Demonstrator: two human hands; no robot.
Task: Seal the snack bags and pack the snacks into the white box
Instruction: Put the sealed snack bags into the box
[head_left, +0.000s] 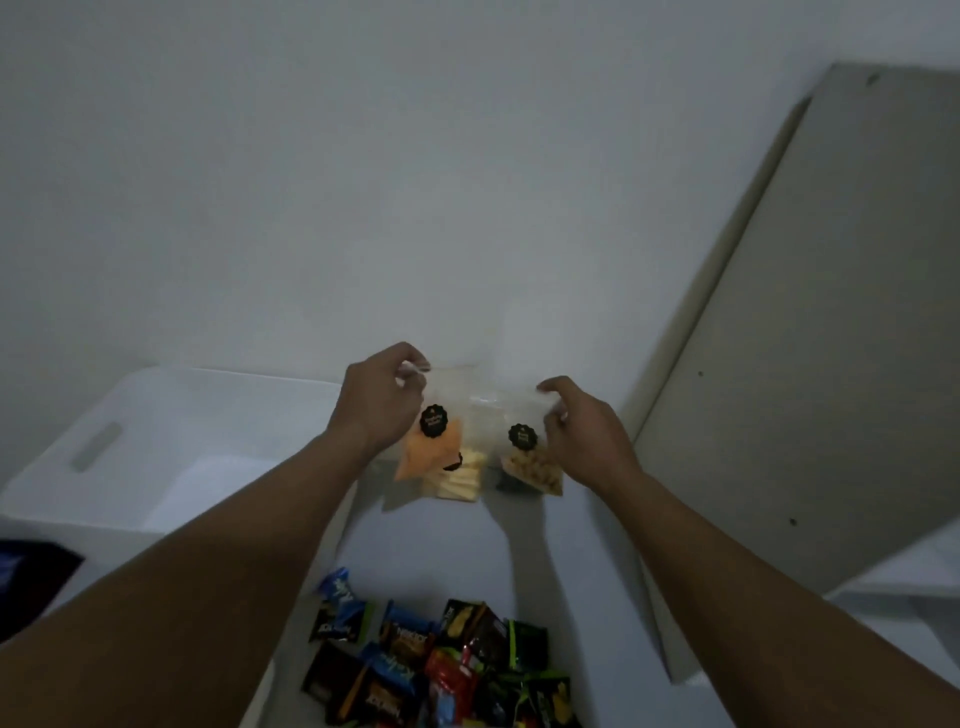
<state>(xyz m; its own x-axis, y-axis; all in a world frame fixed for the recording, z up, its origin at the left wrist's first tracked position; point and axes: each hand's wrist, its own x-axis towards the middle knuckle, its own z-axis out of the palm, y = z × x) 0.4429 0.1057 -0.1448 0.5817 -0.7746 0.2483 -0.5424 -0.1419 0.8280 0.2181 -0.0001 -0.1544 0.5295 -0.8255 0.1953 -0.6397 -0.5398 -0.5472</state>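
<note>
I hold a clear zip bag (480, 410) up in front of the wall, above the table's far edge. Inside it are smaller clear snack packs with black round stickers: an orange one (431, 457), a pale yellow one (460, 480) and one with tan puffs (535, 470). My left hand (382, 402) pinches the bag's top left corner. My right hand (584, 431) grips its top right corner. The white box (156, 436) stands open at the left, under my left forearm.
A pile of several small wrapped snacks (441, 660) in blue, black, red and green lies on the white table near me. A beige board (810, 338) leans against the wall on the right. A dark object (31, 582) sits at the left edge.
</note>
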